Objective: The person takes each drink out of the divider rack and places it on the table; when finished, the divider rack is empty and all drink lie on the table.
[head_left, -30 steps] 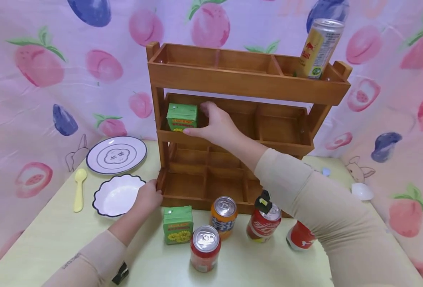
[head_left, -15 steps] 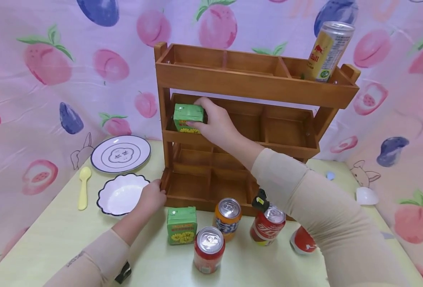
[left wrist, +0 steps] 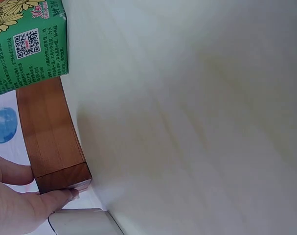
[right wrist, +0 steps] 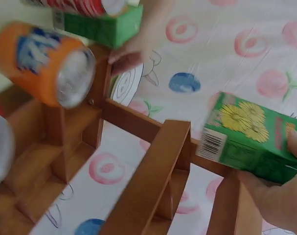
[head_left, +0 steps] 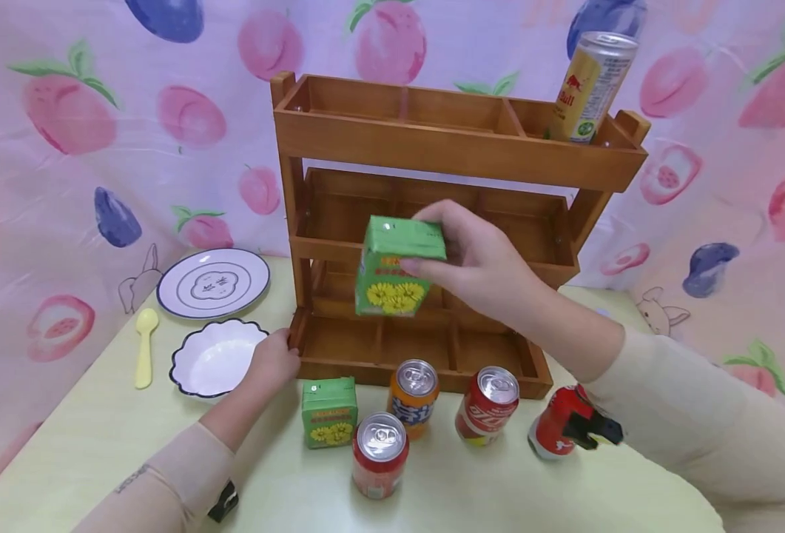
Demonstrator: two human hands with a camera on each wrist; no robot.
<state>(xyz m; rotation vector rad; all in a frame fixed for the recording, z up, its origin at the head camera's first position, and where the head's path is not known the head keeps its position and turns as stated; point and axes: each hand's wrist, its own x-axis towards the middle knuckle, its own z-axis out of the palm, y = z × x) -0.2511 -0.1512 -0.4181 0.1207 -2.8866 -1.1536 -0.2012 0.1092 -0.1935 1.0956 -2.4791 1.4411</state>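
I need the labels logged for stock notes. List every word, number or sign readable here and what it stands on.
"Bull", the end of a brand name: tall gold can on the wooden rack.
"30", then blurred characters: side of the green carton on the table; its fine print is too small, and its QR code is only a sign.
Green carton in the right hand: barcode and red band, unreadable.
Red can: white script, illegible.
Orange can: blurred.

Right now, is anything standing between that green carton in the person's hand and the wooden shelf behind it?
Nothing visible does. The right hand grips the green carton in open air in front of the wooden shelf, whose middle tier behind it looks bare. The cans stand lower down, on the table.
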